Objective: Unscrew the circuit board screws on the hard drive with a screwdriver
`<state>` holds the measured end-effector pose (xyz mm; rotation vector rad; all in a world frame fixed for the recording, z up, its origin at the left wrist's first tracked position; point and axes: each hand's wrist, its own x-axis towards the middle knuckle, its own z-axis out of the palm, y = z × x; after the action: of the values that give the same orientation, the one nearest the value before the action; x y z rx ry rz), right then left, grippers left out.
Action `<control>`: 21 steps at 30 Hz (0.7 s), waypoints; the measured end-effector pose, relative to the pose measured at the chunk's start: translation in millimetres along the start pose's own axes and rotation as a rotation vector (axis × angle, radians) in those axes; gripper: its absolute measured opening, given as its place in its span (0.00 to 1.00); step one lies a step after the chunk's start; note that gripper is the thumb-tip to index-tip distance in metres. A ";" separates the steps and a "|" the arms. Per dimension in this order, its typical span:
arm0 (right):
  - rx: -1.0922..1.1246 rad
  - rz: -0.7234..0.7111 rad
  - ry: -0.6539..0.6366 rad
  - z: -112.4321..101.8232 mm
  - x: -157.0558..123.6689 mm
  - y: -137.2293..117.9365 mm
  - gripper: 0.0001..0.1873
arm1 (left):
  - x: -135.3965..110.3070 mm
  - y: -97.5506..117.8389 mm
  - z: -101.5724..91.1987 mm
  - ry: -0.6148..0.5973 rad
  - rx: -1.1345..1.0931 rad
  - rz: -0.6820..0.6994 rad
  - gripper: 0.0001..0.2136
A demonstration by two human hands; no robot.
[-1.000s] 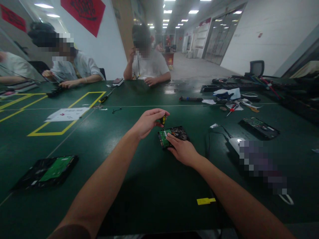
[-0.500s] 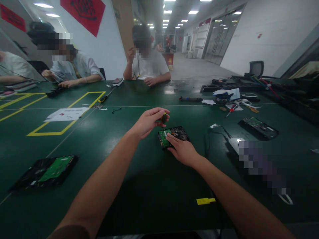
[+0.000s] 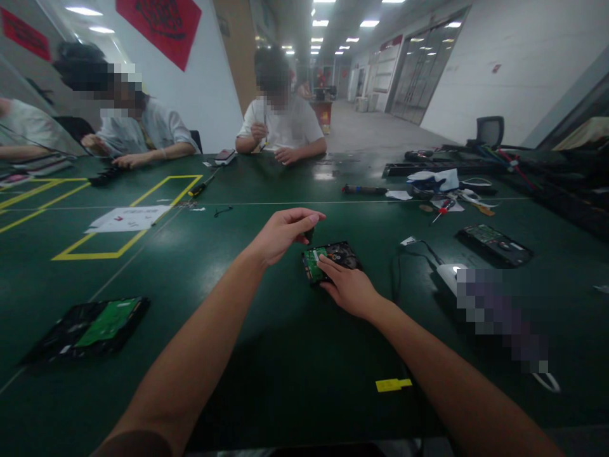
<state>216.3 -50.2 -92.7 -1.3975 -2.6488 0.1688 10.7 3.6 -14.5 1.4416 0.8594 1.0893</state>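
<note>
A hard drive (image 3: pixel 349 251) with a green circuit board lies on the green table in front of me. My right hand (image 3: pixel 349 289) holds it down, fingers stretched over the board and thumb at the near edge. Just above the drive's far left corner, my left hand (image 3: pixel 290 231) is closed round a small screwdriver (image 3: pixel 309 235). Only a dark bit of its handle shows below my fingers; the tip cannot be made out.
Other hard drives lie at the left (image 3: pixel 107 320) and right (image 3: pixel 495 244). A corded, partly blurred device (image 3: pixel 451 276) sits right of my hands. Further off are a red screwdriver (image 3: pixel 446 206), a yellow-black screwdriver (image 3: pixel 202 184) and a paper sheet (image 3: pixel 126 219). People sit across the table.
My left fingers have turned on the screwdriver, whose yellow part is now hidden. My right hand and the hard drive stay put. The person opposite has lowered a raised hand.
</note>
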 end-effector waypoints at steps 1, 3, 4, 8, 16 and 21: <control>0.004 -0.001 0.000 0.0 0.0 0.0 0.29 | -0.3 0.4 0.2 -0.013 -0.018 -0.003 0.14; 0.008 -0.001 0.003 0.3 0.1 0.1 0.29 | -0.8 0.9 0.8 -0.039 -0.070 -0.016 0.14; 0.008 -0.001 0.006 0.6 0.1 0.1 0.29 | -0.9 0.9 1.1 -0.045 -0.100 -0.025 0.14; 0.006 0.001 0.007 1.7 0.2 0.4 0.29 | 0.7 -1.4 0.9 -0.018 -0.202 -0.053 0.12; 0.017 -0.002 0.006 2.2 0.6 1.2 0.29 | 2.0 -1.9 -1.4 -0.004 -0.182 -0.023 0.09; 0.031 -0.001 0.006 2.7 0.8 1.1 0.29 | 0.4 -0.7 -1.4 -0.020 -0.195 -0.003 0.10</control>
<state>216.3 -49.0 -95.4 -1.3847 -2.6306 0.2037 9.6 4.6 -15.1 1.2866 0.7201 1.1228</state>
